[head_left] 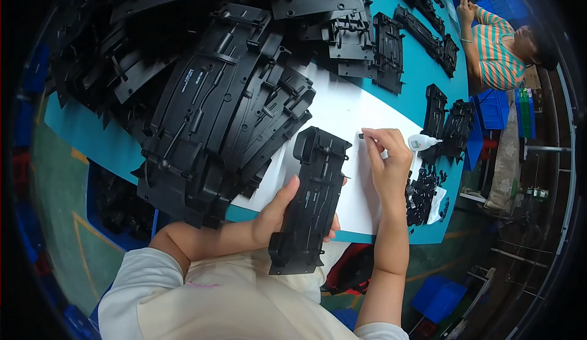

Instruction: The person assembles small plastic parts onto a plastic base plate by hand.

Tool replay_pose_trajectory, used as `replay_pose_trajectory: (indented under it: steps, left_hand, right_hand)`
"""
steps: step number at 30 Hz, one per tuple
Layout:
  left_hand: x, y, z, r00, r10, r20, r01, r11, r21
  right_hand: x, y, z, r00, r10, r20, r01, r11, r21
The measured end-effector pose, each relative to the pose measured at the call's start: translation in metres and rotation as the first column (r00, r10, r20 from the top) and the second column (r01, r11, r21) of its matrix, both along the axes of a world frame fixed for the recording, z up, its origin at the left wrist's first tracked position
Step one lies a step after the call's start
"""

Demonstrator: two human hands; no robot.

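A long black plastic chassis plate (313, 196) with raised end blocks and a rod along it is in my left hand (278, 211). The thumb lies along its near left edge and fingertips show at its right side. Over the white sheet (342, 104), my right hand (390, 156) pinches a small black piece (361, 136) between thumb and forefinger. Close against the back of that hand is a small white squeeze bottle (419, 142), its nozzle pointing right. I cannot tell whether the hand holds the bottle or it is apart.
Stacked black chassis plates (202, 95) rise high at the left. More plates (457, 129) lie on the teal table (391, 104). Small black parts (422, 196) are scattered right of my right hand, beside a clear bag (436, 205). A person in a striped shirt (498, 52) works at far right.
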State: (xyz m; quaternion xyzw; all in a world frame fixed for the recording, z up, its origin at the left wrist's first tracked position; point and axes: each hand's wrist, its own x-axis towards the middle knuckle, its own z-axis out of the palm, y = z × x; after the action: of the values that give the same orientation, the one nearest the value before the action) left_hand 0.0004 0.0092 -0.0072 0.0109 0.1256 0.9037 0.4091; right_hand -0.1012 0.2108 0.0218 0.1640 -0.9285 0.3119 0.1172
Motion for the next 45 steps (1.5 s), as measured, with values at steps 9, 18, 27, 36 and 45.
replay_pose_trajectory:
  steps: [9, 18, 27, 36, 45]
  left_hand:
    - [0.0, 0.001, -0.001, 1.0, -0.005, -0.005, 0.005, 1.0, 0.015]
    - [-0.001, 0.0, 0.001, 1.0, -0.002, -0.012, 0.001, 1.0, -0.011]
    - [-0.001, 0.001, 0.005, 1.0, 0.012, -0.001, -0.012, 1.0, 0.019]
    - [-0.001, 0.001, 0.003, 1.0, 0.011, -0.014, -0.011, 1.0, 0.005]
    - [0.0, 0.002, -0.004, 0.999, 0.01, -0.034, -0.009, 1.0, 0.01]
  right_hand:
    - [-0.001, -0.001, -0.002, 0.999, 0.026, -0.026, -0.025, 0.999, 0.047]
    - [-0.001, -0.003, -0.002, 0.999, 0.039, -0.027, -0.038, 0.998, 0.054]
    - [-0.001, -0.002, -0.002, 0.997, 0.054, -0.048, -0.049, 0.993, 0.106]
    - [-0.001, -0.001, -0.001, 0.994, 0.063, -0.087, -0.052, 0.991, 0.126]
    - [0.0, 0.005, 0.006, 0.989, -0.1, 0.11, 0.116, 0.981, -0.157]
